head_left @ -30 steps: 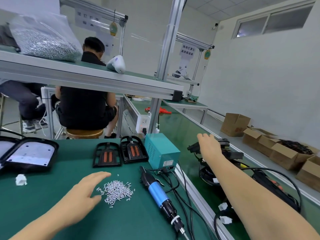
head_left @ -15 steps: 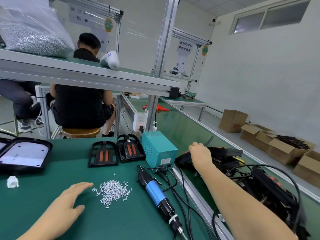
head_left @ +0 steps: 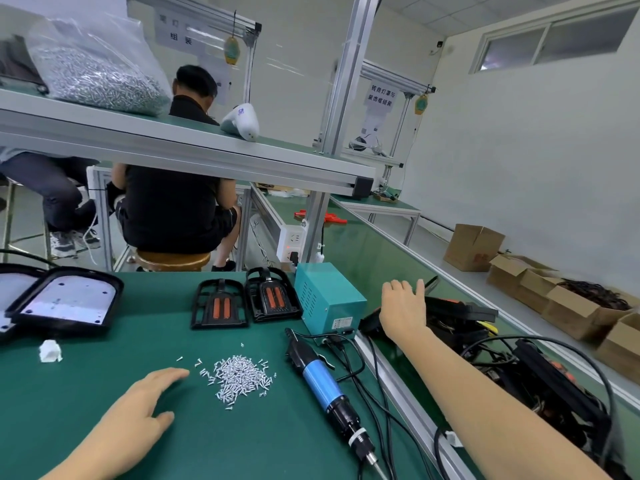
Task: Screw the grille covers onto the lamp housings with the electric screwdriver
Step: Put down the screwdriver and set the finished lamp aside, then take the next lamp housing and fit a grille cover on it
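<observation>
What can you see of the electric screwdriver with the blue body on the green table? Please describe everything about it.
The electric screwdriver with the blue body lies flat on the green table mat, untouched by either hand. It looks plastic: a black rear section, a blue middle with a black lever along it, a black front with a white band, then a metal tip toward the near edge. It lies diagonally, right of the pile of small silver screws. Black cables run beside it.

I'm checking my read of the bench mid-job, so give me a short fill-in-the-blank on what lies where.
1. The loose screws lie between the left hand and the ____.
2. The screwdriver has a ____ grip.
3. The right hand reaches over black lamp parts on the ____ beside the table.
4. The two grille covers have ____ strips inside.

Missing: screwdriver; blue; conveyor; orange
</observation>
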Tool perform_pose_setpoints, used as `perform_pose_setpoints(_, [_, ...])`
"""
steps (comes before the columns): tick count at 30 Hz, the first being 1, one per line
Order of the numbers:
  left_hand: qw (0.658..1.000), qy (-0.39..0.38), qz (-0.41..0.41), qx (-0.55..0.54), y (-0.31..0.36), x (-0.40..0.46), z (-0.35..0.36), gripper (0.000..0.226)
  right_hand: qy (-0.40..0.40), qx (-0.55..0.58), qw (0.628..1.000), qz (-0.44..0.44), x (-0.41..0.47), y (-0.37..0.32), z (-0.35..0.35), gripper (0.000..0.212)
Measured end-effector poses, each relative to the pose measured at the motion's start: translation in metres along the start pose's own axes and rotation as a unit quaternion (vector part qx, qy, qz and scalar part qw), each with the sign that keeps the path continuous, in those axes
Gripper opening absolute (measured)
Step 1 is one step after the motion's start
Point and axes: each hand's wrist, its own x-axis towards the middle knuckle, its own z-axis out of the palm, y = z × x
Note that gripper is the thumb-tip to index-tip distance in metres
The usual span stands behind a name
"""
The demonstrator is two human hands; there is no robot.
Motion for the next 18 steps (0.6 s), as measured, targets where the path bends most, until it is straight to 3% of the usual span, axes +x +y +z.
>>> perform_pose_setpoints(5, [1.000,0.009,0.003,0.001,0.000,-0.005,0.000,0.056,0.034,0.124,0.990,-0.055,-0.025,-0.050,-0.030,0.049])
perform_pose_setpoints(10, [0.999,0.033,0.003,0.006,0.003,-0.008,-0.005,0.056,-0.025,0.257,0.956,-0.138,-0.065,-0.117,-0.057,0.052])
perform_pose_setpoints(18, [0.994,0.067,-0.003,0.090,-0.005,-0.021,-0.014,0.058,-0.116,0.277,0.916,-0.265,-0.125,-0.220,-0.049,0.060])
